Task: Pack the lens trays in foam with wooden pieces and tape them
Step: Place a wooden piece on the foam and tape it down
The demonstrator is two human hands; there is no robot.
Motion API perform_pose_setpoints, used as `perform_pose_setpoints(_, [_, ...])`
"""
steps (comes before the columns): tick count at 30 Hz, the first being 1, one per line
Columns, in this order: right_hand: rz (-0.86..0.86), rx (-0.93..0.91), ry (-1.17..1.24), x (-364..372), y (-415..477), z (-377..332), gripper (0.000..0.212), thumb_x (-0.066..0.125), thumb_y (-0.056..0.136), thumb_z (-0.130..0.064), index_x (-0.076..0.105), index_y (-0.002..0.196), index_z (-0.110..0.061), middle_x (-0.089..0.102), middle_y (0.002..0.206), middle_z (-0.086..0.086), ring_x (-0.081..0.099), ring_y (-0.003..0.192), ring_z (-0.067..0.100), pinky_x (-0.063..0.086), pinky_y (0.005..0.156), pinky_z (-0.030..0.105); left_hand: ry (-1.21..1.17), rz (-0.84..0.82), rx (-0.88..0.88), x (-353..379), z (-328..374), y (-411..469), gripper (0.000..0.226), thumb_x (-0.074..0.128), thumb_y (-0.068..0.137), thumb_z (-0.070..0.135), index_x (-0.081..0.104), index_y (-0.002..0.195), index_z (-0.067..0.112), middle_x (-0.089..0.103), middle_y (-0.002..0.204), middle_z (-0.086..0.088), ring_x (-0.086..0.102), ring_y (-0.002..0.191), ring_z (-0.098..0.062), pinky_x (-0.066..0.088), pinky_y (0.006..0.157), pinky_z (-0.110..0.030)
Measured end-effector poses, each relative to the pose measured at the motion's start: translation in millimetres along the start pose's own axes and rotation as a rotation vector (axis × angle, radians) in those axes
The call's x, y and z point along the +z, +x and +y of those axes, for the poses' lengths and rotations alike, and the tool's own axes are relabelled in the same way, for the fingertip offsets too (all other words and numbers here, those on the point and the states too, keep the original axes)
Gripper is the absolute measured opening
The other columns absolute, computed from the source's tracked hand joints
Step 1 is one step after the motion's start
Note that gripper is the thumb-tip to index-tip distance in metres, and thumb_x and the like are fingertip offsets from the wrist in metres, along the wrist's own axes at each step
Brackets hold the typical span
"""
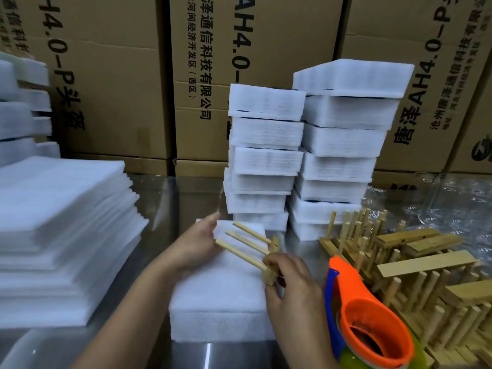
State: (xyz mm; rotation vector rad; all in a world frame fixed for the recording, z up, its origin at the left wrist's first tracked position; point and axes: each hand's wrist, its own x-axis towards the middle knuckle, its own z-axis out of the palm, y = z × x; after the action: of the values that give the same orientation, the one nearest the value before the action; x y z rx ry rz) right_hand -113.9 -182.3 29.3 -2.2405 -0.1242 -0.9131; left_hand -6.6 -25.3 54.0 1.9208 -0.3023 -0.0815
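Right hand grips a wooden piece by its base block, fingers closed round the block; its three dowels point up and left, out over the foam-wrapped bundle lying on the steel table directly in front

Left hand is at the far left end of that bundle, fingers loosely curled; the lowest dowel tip meets the fingers, but can't tell if it's really gripping the dowel, or the foam under it

Bundle is white foam, long side running away from the camera, near end square to the table edge. No lens tray visible inside, foam covers everything

Behind it, two stacks of wrapped foam bundles stand side by side against the cartons, right stack taller and leaning a bit, dark edges showing in some gaps between layers

Left of the work spot: tall pile of flat foam sheets, edges staggered. More foam blocks further back left

Right side: heap of wooden pieces, dowel racks and flat slats jumbled together, sitting on clear plastic film

Orange tape dispenser with a blue part sits low right, just beside the right wrist, mouth facing the camera
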Motion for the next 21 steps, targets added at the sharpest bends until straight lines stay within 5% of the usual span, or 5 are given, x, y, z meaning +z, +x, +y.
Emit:
perform_pose_setpoints(2, [0.009,-0.036,-0.007,0.8,-1.0,0.0,0.040,0.067,0.066,0.018,0.071,0.091,-0.013,0.067,0.100,0.000,0.066,0.084,0.020,0.052,0.072,0.030,-0.377,0.081,-0.065,-5.4,-3.2,3.8,0.065,0.036,0.089,-0.020,0.024,0.147,0.005,0.031,0.152,-0.007,0.036,0.135,-0.008,0.031,0.101,-0.019])
perform_pose_setpoints(5, [0.016,-0.060,-0.013,-0.5,2.7,0.6,0.041,0.067,0.064,0.019,0.072,0.091,-0.012,0.068,0.101,0.001,0.067,0.086,0.019,0.048,0.075,0.020,-0.633,0.149,-0.104,-6.7,-5.4,7.6,0.055,0.037,0.092,-0.014,0.030,0.145,0.002,0.039,0.147,-0.011,0.038,0.135,-0.020,0.031,0.108,-0.028])
perform_pose_setpoints(13, [0.182,-0.210,-0.088,4.1,5.7,-8.0,0.032,0.084,0.063,0.003,0.077,0.089,-0.015,0.069,0.094,0.001,0.067,0.078,0.012,0.056,0.061,0.023,-0.618,0.163,-0.111,-1.9,-3.6,6.0,0.041,0.051,0.094,0.006,0.046,0.135,0.002,0.056,0.132,-0.009,0.050,0.125,-0.017,0.035,0.110,-0.030])
perform_pose_setpoints(17, [0.137,-0.200,-0.107,5.4,6.1,-4.4,0.036,0.084,0.062,0.004,0.077,0.092,-0.015,0.070,0.095,0.001,0.068,0.070,0.014,0.056,0.052,0.026,-0.620,0.203,-0.100,-0.8,-2.8,5.3,0.033,0.051,0.094,0.004,0.055,0.126,0.005,0.063,0.120,-0.005,0.057,0.112,-0.012,0.045,0.090,-0.019])
perform_pose_setpoints(21, [0.080,-0.119,-0.056,8.6,2.3,1.9,0.040,0.081,0.062,0.011,0.078,0.091,-0.017,0.071,0.096,-0.002,0.068,0.071,0.011,0.056,0.057,0.025,-0.618,0.227,-0.030,-4.3,-4.5,3.8,0.032,0.046,0.095,0.003,0.058,0.124,0.008,0.062,0.123,-0.002,0.054,0.118,-0.010,0.038,0.106,-0.026])
